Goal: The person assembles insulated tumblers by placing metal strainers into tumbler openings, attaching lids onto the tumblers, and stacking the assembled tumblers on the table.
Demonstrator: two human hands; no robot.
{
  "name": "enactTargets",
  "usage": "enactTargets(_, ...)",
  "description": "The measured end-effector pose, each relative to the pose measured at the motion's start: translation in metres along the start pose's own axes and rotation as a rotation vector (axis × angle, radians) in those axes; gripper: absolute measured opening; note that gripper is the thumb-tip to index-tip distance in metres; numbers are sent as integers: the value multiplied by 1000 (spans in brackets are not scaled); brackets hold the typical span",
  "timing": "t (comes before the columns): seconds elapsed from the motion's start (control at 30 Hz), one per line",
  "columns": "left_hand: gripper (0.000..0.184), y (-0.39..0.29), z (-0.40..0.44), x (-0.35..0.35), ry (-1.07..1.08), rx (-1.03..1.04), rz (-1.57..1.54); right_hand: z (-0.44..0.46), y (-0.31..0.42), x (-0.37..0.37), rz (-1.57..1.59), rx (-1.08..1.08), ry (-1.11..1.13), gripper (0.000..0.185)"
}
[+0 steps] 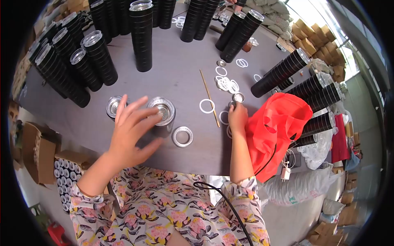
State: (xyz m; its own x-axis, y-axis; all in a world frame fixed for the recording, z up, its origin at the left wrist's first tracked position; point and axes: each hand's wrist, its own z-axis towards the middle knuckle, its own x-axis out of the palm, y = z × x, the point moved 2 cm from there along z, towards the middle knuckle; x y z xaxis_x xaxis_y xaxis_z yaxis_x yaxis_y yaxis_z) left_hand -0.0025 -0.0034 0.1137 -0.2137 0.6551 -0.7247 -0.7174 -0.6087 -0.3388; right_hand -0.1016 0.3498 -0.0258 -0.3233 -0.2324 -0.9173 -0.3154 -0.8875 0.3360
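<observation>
My left hand (133, 133) is open, fingers spread over the near left part of the table. Its fingertips reach in front of a silver-rimmed cup (167, 107) with a perforated metal strainer inside. A second silver-rimmed cup (112, 107) stands to the left, partly hidden by my fingers. On the table to the right of the hand lies a clear ring-shaped lid (182, 136). My right hand (238, 119) is closed, its fingertips down at a small round part that they mostly cover. Just beyond them lies a small round metal cap (238, 97).
White sealing rings (207, 106) lie scattered near a thin brown stick (210, 98). Tall black tumblers (141, 41) stand along the far and left sides, and more black tumblers (281, 73) stand at the right. A red bag (275, 131) sits beside my right forearm.
</observation>
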Motion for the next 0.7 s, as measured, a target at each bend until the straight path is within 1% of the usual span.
enactTargets(0.1, 43, -8, -26, 3, 45, 138, -114, 20, -8, 19, -256, 56, -24, 31)
enactTargets(0.2, 40, -21, -57, 10, 79, 180, -196, 27, -8, 15, -222, 117, 43, 34)
enactTargets(0.23, 39, -23, -65, 15, 96, 160, -235, 25, -9, 13, -157, 93, 53, 40)
enactTargets(0.33, 36, -24, -82, 41, 154, 102, -353, 13, -8, 8, 101, -46, 23, 39)
enactTargets(0.37, 35, -24, -86, 52, 174, 81, -390, 5, -4, 5, 150, -204, -119, 32)
enactTargets(0.47, 33, -21, -94, 86, 221, -7, -434, -39, 43, -31, 651, -176, 122, 28)
enactTargets(0.53, 32, -19, -97, 100, 236, -77, -463, -80, 68, -39, 659, -362, 258, 26)
enactTargets(0.6, 31, -20, -95, 108, 237, -139, -504, -110, 76, -28, 674, -586, 259, 26)
enactTargets(0.63, 32, -20, -92, 110, 193, -152, -483, -116, 81, -31, 556, -719, 245, 28)
enactTargets(0.67, 33, -21, -90, 111, 151, -165, -461, -120, 82, -25, 564, -800, 206, 29)
enactTargets(0.7, 33, -22, -87, 112, 111, -177, -439, -124, 83, -22, 537, -815, 203, 30)
